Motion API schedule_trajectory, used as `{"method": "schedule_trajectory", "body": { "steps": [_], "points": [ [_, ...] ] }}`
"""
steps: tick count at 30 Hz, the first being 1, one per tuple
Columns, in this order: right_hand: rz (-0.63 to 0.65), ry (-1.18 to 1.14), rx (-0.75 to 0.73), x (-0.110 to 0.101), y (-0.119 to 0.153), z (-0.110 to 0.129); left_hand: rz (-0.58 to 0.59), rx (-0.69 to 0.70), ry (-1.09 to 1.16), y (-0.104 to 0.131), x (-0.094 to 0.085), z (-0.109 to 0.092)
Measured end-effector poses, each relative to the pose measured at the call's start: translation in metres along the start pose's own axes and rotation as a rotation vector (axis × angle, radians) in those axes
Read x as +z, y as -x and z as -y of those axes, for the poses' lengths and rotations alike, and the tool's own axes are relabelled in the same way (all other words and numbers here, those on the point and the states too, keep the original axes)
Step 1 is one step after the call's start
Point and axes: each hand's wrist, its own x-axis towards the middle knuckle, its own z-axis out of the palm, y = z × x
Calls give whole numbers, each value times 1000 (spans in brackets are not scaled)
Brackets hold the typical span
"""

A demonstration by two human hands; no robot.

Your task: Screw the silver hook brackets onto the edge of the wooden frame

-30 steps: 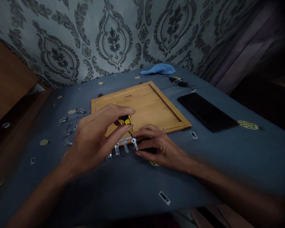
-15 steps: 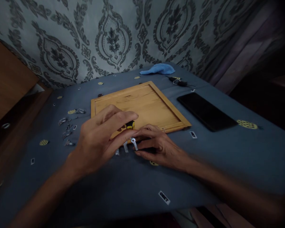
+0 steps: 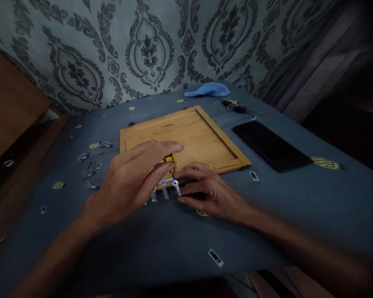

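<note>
My left hand (image 3: 127, 178) is closed around a short yellow-and-black screwdriver (image 3: 170, 158), held upright with the thumb and fingers at its handle. Its lower end points down at a small shiny metal bracket (image 3: 175, 187) on the near edge of a framed wooden panel (image 3: 186, 128). My right hand (image 3: 205, 188) grips that bracket from the right, fingertips curled close to it. To its left, another metal bracket (image 3: 164, 189) sits along the same edge, and more are partly covered by my left hand. The screwdriver's tip is too small to make out.
Loose metal brackets (image 3: 87, 176) and small bits lie on the blue patterned cloth (image 3: 161, 248) at the left. A black phone (image 3: 272, 145) lies right of the panel. Behind it are a dark tool (image 3: 236, 107) and a blue rag (image 3: 208, 89). A wooden cabinet (image 3: 12, 107) borders the left.
My left hand has turned and lowered slightly around the screwdriver, so more of its yellow handle and of the brackets shows. My right hand has stayed at the bracket.
</note>
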Motion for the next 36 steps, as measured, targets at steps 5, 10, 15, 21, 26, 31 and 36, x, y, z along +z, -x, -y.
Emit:
{"method": "schedule_trajectory", "body": {
  "steps": [5, 10, 15, 21, 26, 31, 36],
  "points": [
    [-4, 0, 1, 1, 1, -1, -81, 10, -110, 3, 5, -1],
    [4, -15, -2, 0, 1, -1, -72, -24, -44, 2, 1, 0],
    [7, -13, 0, -1, -1, 0, -1, -21, 87, 1, -5, 0],
    [3, -14, -22, -2, -2, 1, -183, -154, 157, 4, -11, 0],
    [-13, -15, -11, 2, 0, -2, -139, -123, 94, 4, -7, 2],
    [-16, -12, -16, 2, 1, -2, -95, -74, 23, 2, -4, 1],
    [-1, -11, 2, 0, 1, -1, -69, -76, 20, 1, -3, 1]
  ]
}}
